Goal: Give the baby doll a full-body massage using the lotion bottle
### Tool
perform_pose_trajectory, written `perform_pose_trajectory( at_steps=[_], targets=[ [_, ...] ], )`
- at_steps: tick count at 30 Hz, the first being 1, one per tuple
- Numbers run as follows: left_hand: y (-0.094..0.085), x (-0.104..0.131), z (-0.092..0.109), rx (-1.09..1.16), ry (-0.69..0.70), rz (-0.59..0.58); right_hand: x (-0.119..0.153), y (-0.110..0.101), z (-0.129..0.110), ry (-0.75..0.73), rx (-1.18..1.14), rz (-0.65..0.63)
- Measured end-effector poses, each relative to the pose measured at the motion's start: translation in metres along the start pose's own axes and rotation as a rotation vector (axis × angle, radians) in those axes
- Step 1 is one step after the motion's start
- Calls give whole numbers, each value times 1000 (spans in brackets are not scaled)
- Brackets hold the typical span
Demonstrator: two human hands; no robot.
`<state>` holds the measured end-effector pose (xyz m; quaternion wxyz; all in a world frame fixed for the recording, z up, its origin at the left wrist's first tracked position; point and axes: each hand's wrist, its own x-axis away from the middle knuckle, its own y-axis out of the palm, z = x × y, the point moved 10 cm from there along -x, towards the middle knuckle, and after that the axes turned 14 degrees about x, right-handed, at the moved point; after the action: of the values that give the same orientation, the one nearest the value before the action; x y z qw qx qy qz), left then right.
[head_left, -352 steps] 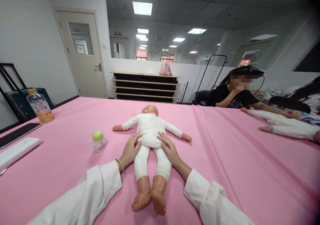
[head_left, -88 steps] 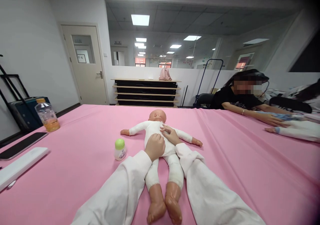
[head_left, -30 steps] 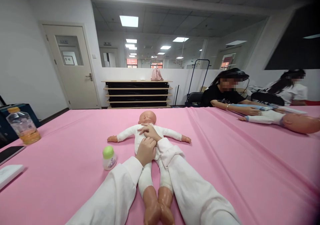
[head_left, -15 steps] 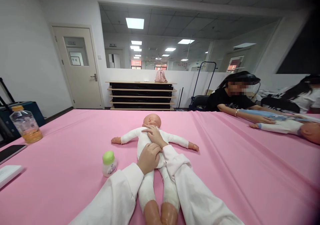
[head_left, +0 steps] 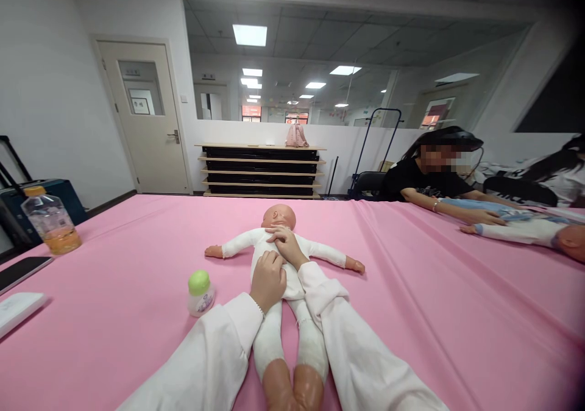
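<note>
A baby doll (head_left: pixel 292 286) in a white suit lies on its back, head away from me and arms spread. On the side of its belly rests my left hand (head_left: pixel 269 282), fingers slightly bent and lying against the cloth. My right hand (head_left: pixel 289 246) lies higher up on the chest, its fingers stretched out towards the doll's neck. Neither hand grips anything; both palms are hidden. Left of my left forearm stands a small jar with a green lid (head_left: pixel 200 293).
Pink cloth (head_left: pixel 411 325) covers the table. At its left edge are a drink bottle (head_left: pixel 59 228), a phone (head_left: pixel 22 272) and a white object (head_left: pixel 21 312). At the right, a person in black (head_left: pixel 425 176) handles another doll (head_left: pixel 525 233).
My left hand has slid up and left along the doll's torso, away from my right wrist, with its fingers now pointing more forward. My right hand stays on the chest, shifted slightly right.
</note>
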<state>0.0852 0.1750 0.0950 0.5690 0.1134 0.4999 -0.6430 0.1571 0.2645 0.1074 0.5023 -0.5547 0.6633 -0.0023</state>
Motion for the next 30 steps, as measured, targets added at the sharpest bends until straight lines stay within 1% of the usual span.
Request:
perform_pose_trajectory(
  at_steps=[4,8,10,11,14,16,17,19,21,22,23,25,27,29,30],
  targets=[
    [0,0,4,-6,34,-2,0,2,-1,0,-3,-21],
    [-2,1,6,-68,21,-32,-1,7,-3,-8,27,-26],
    [-2,1,8,-124,18,-58,0,11,-5,-27,51,-42],
    [0,0,11,-154,37,-91,0,14,-6,-35,58,-62],
    [17,3,30,-211,187,-275,3,26,-7,-36,19,-188],
    [29,9,44,-200,310,-399,4,34,-11,-64,-6,-302],
    [33,12,49,-180,357,-440,5,36,-15,-92,-8,-351],
    [36,15,53,-115,392,-480,6,39,-23,-162,0,-436],
    [33,12,47,-24,335,-459,6,38,-26,-199,-3,-473],
    [30,10,42,22,283,-430,5,34,-25,-191,-6,-451],
    [27,8,36,63,229,-397,4,28,-20,-168,-6,-401],
    [23,5,26,110,148,-343,2,12,-7,-83,9,-231],
    [19,4,20,103,96,-295,6,-4,9,21,52,-60],
    [14,3,15,50,53,-236,12,-14,18,92,131,48],
    [12,3,14,16,42,-208,14,-17,19,103,172,83]
  ],
)
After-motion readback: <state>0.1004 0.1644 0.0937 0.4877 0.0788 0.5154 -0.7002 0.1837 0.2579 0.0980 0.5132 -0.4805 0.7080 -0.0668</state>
